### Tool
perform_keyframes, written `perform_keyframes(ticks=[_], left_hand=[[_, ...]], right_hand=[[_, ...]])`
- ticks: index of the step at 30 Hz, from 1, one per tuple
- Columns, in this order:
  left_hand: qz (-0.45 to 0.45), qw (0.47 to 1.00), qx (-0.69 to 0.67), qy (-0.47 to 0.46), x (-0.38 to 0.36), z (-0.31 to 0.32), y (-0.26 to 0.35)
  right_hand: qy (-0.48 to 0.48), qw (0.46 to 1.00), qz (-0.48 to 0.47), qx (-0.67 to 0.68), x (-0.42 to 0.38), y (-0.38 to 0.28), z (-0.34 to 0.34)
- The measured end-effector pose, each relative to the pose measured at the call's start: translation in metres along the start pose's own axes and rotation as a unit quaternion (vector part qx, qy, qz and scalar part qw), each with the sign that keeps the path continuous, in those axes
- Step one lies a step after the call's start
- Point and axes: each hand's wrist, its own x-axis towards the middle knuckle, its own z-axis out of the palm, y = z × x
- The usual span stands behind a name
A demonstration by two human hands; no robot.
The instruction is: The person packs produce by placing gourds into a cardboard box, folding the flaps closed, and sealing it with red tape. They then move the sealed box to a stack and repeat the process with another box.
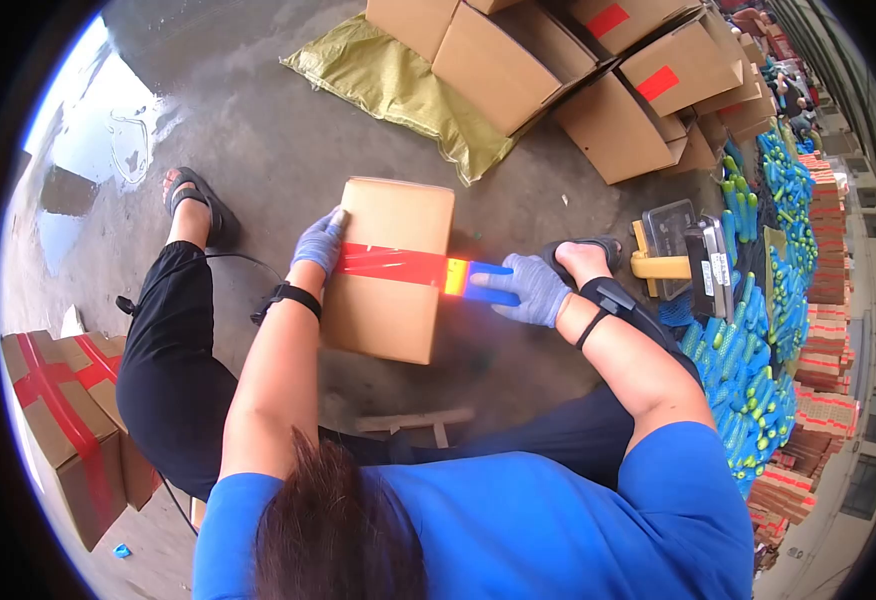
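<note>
A cardboard box (390, 318) sits between my legs, with a strip of red tape (388, 262) running across its middle. My left hand (322, 242), in a thin bluish-grey glove, grips the box's left edge beside the tape. My right hand (532, 290), gloved likewise, is closed around a blue and yellow tape dispenser (480, 283). Its yellow end meets the box's right edge, where the red strip ends. The underside of the box and the fingers behind the dispenser are hidden.
Open cardboard boxes (503, 75) and a yellow-green woven sack (398, 85) lie ahead. On the right stand a scale (708, 268) and heaps of blue-netted green produce (733, 350). Red-taped boxes (68, 410) rest at the left. A puddle (88, 190) covers the far-left floor.
</note>
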Motion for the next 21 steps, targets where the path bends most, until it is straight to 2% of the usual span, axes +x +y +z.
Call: perform_keyframes(ticks=[1,2,3,4,5,6,7,8,9,11,12,13,14,16,18,19,20,21], left_hand=[[0.003,1.000,-0.017,0.023,0.013,-0.018,-0.012],[-0.002,0.998,0.053,0.039,0.012,-0.035,-0.002],[-0.007,0.991,0.124,0.055,0.005,-0.054,0.020],[-0.015,0.991,0.096,0.089,-0.011,-0.057,0.059],[-0.095,0.995,-0.011,0.035,-0.002,-0.066,0.073],[-0.127,0.990,0.049,-0.029,-0.011,-0.066,0.095],[-0.161,0.977,0.107,-0.092,-0.024,-0.063,0.108],[-0.051,0.989,0.107,-0.090,-0.025,-0.063,0.090],[-0.065,0.993,0.045,-0.085,0.004,-0.071,0.053],[-0.059,0.988,-0.015,-0.144,-0.017,-0.075,0.076],[-0.059,0.992,0.077,-0.082,-0.005,-0.078,0.058],[-0.058,0.993,0.076,-0.076,0.007,-0.088,0.038],[-0.141,0.987,0.031,-0.068,0.018,-0.100,0.019],[-0.223,0.970,-0.080,-0.059,0.025,-0.116,0.002],[-0.273,0.947,-0.156,-0.067,-0.012,-0.111,0.046],[-0.276,0.946,-0.154,-0.068,-0.008,-0.113,0.026],[-0.283,0.905,-0.313,-0.048,0.003,-0.115,0.002],[-0.282,0.911,-0.292,-0.067,-0.006,-0.110,0.014]], right_hand=[[0.034,0.999,-0.011,0.021,0.015,-0.010,0.004],[0.070,0.997,-0.022,0.040,0.034,-0.023,0.003],[0.051,0.997,0.004,0.055,0.054,-0.042,-0.008],[0.022,0.998,0.022,0.048,0.081,-0.063,-0.024],[0.016,0.999,0.010,0.041,0.095,-0.079,-0.051],[0.074,0.996,-0.010,0.042,0.110,-0.091,-0.059],[0.040,0.998,-0.014,0.034,0.124,-0.100,-0.068],[0.025,0.999,-0.013,0.035,0.127,-0.105,-0.069],[0.013,0.999,-0.012,0.030,0.132,-0.105,-0.073],[-0.005,1.000,-0.014,0.028,0.120,-0.090,-0.070],[-0.025,0.999,-0.012,0.025,0.110,-0.078,-0.065],[-0.033,0.999,-0.001,0.018,0.098,-0.067,-0.056],[-0.057,0.998,0.015,0.010,0.092,-0.059,-0.047],[-0.085,0.996,0.030,0.002,0.093,-0.042,-0.014],[0.091,0.994,-0.020,0.060,0.097,-0.037,0.027],[0.090,0.994,-0.018,0.063,0.100,-0.038,0.037],[0.126,0.989,-0.029,0.074,0.104,-0.037,0.046],[0.161,0.983,-0.041,0.083,0.109,-0.036,0.047]])
